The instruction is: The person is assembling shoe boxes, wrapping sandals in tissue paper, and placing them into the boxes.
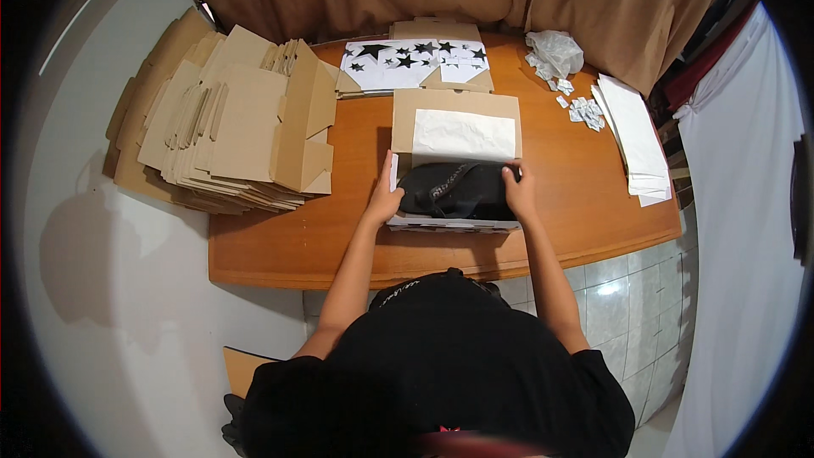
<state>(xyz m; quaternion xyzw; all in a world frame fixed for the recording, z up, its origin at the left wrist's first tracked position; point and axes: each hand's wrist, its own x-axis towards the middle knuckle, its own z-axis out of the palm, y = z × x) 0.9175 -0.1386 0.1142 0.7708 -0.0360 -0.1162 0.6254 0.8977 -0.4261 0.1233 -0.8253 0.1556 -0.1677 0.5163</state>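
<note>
An open cardboard shoe box [454, 224] stands on the table in front of me, its brown lid [456, 100] tipped back on the far side. Black sandals with a wide strap [458, 190] lie inside; how many is hard to tell. White paper [463, 134] rests against the lid's inner face. My left hand [387, 195] is closed on the box's left wall, thumb on the inner side. At the right wall, my right hand [519, 188] is closed around the edge, its thumb close to the sandals.
Folded brown cardboard boxes [246, 119] are piled on the left. Behind the box lies flattened cardboard printed with black stars [407, 64]. Small white packets [587, 114], a clear plastic bag [555, 53] and a stack of white paper sheets [632, 140] sit on the right of the wooden table [356, 242].
</note>
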